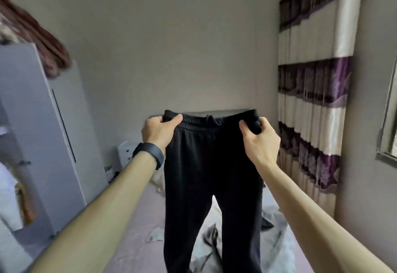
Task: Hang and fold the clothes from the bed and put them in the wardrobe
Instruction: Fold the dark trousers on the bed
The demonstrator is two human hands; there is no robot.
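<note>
A pair of black sweatpants hangs upright in the air above the bed, legs dangling down. My left hand grips the left end of the elastic waistband, thumb on the front. My right hand grips the right end of the waistband, fingers curled round the bunched fabric. Both arms are stretched out in front of me. A grey-white garment lies crumpled on the pink sheet behind the pant legs. The white wardrobe stands at the left with a door open.
A reddish blanket is piled on top of the wardrobe. Purple-and-cream striped curtains hang at the right, next to a window frame. A dark headboard sits against the grey back wall. A small white unit stands beside the bed.
</note>
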